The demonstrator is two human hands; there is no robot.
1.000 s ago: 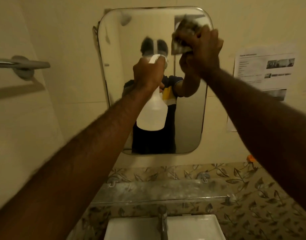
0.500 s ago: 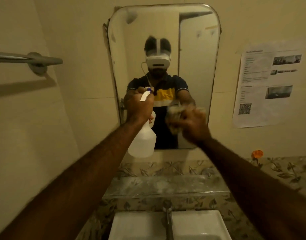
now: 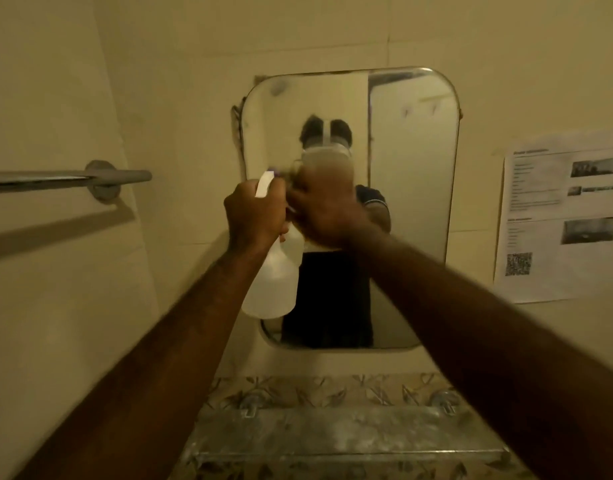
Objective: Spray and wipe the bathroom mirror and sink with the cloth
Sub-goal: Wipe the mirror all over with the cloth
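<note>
Tiled wall; mirror (image 3: 412,202) above a shelf (image 3: 350,441). Before it, left hand (image 3: 253,216) grips the bottle (image 3: 272,289) (contents unclear); right hand (image 3: 324,209) clutches a blurred cloth (image 3: 327,164).

Your spray bottle (image 3: 272,285) is translucent white plastic, smooth and faintly glossy, with an opaque white plastic trigger head. The mirror (image 3: 412,188) in front of you is glossy glass, hazy and smeared near its upper left corner. To your left, the towel bar (image 3: 69,176) looks like smooth metal with a dull sheen. The wall tiles (image 3: 73,306) are smooth and softly shiny. The notice (image 3: 561,223) is matt printed paper. Below, the shelf (image 3: 350,438) looks glassy but clouded and mottled.
</note>
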